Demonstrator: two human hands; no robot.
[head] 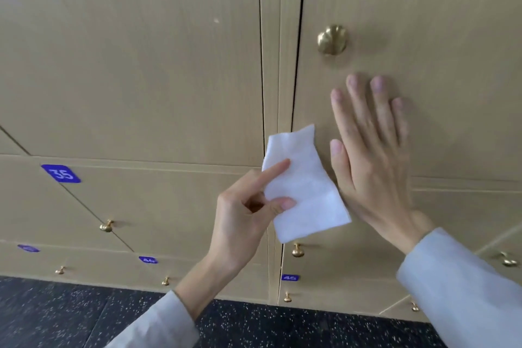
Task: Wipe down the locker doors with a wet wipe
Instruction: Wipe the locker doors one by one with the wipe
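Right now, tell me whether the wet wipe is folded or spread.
Spread: the wet wipe hangs as a flat sheet, pinched by the left hand.

head view; looks forward-down; close to locker doors (141,65)

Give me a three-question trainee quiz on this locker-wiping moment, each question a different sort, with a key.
1. True or false: the right hand pinches the wet wipe.
2. Multiple choice: the brass knob sits where relative to the right hand? A) above it B) below it C) left of the wipe, on the blue label's door
3. Fill in: the large blue label reads ___.

Key: 1 false, the left hand pinches it, and the right has straight fingers on or close to the locker door; 2 A; 3 35.
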